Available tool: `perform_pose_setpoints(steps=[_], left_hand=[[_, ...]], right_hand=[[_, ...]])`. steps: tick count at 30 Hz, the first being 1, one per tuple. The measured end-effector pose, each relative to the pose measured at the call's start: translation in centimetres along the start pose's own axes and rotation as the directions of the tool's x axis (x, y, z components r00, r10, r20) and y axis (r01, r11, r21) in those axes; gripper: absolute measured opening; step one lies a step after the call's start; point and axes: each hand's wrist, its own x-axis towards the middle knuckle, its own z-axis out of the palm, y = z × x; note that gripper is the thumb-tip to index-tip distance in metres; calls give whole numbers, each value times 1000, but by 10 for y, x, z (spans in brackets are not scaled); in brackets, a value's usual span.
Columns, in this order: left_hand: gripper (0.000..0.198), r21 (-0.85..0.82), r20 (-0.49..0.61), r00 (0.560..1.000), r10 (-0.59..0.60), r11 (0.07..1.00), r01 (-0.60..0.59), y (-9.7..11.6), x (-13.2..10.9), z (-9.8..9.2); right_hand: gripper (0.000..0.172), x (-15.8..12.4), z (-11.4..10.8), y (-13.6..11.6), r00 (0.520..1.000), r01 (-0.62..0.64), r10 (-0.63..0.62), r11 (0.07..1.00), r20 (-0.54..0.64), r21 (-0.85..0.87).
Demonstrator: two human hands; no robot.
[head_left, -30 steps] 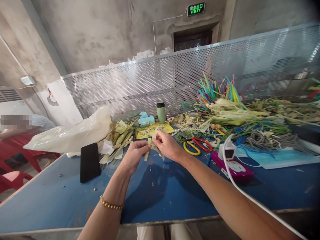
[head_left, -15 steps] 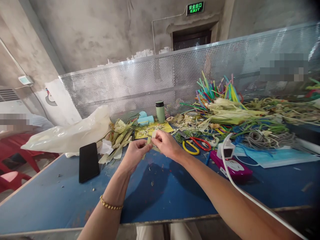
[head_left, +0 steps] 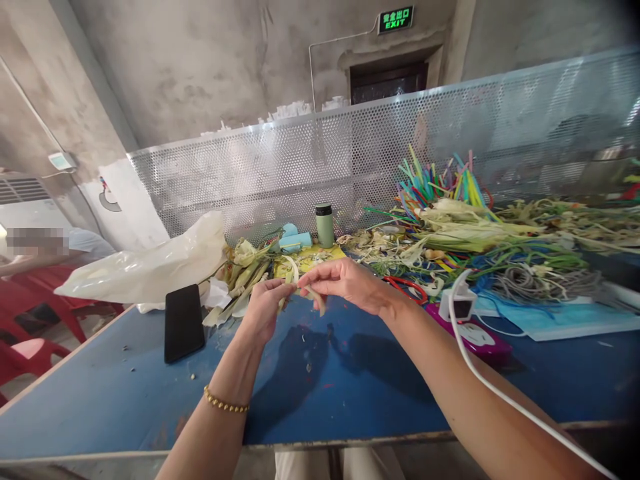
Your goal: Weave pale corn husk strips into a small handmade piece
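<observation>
Pale strips of what looks like corn husk [head_left: 319,301] are between my hands above the blue table. My left hand [head_left: 264,308] pinches the strips between thumb and fingers, and one strip curls up above the fingertips. My right hand [head_left: 350,285] meets it from the right, its fingertips closed on the same strips; the exact grip is partly hidden. Just behind the hands lies a yellow sheet [head_left: 336,255] with small scraps on it. A heap of dry husks [head_left: 247,270] sits to the left of it.
A black phone [head_left: 183,325] and a plastic bag [head_left: 145,267] lie left. Behind stands a green bottle [head_left: 325,227]. Red-handled scissors [head_left: 411,288], a purple power strip [head_left: 480,337] with white cable, face masks [head_left: 565,317] and coloured stems [head_left: 440,183] are right. A perforated metal screen [head_left: 250,180] borders the back.
My right hand has shifted right and its fingers have stretched out more. The husk strips now show a curl upward and an end hanging down. The view has shifted slightly.
</observation>
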Motion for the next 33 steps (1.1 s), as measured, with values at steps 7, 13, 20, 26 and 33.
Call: perform_pose_setpoints(steps=[7, 13, 20, 26, 33], left_hand=[[19, -9, 34, 999, -11, 1000, 11, -1, -1, 0], [26, 51, 87, 996, -14, 999, 10, -2, -1, 1], [36, 152, 85, 995, 57, 986, -69, -5, -4, 4], [38, 145, 113, 988, 103, 982, -119, -3, -6, 6], [40, 215, 59, 992, 115, 969, -125, -5, -3, 6]], right_hand=[[23, 2, 5, 3, 999, 31, -32, 999, -20, -45], [28, 4, 15, 0, 968, 133, -160, 981, -195, -145], [34, 9, 19, 14, 931, 3, -163, 899, -328, -438], [17, 13, 15, 14, 850, -76, -252, 810, -462, -582], [14, 12, 17, 11, 829, -235, -211, 709, -519, -665]])
